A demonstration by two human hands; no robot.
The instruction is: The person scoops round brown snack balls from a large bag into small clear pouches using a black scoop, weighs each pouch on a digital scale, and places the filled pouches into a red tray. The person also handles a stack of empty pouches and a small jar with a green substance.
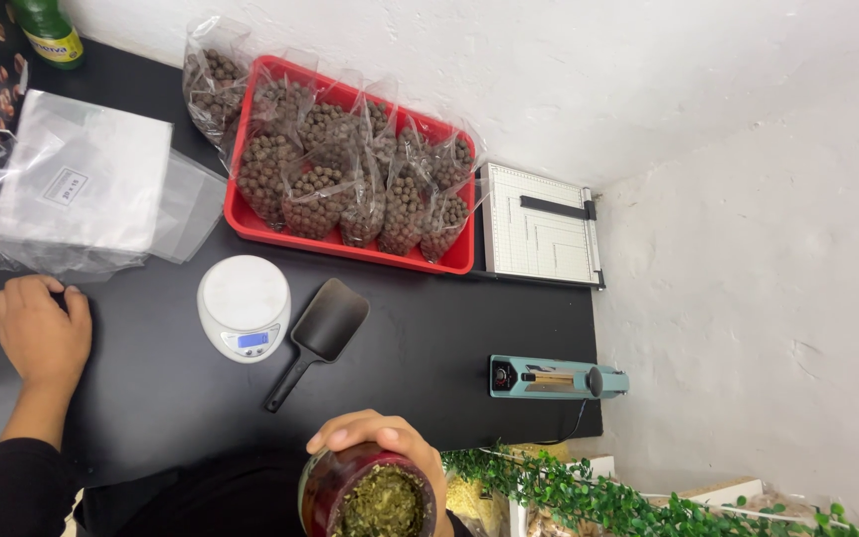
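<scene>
Jar (370, 492) of green flakes, open top, gripped by right hand (382, 438) at table's near edge.
Left hand (40, 333) flat, empty, beside bag stack (82, 179). Scale (244, 306) and scoop (318, 338) sit between hands, within reach; filled bags parked in red tray (251, 224) behind.

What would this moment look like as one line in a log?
left hand: flat on black table, near clear bags | right hand: holding jar of green herb | scale, scoop: untouched
</scene>
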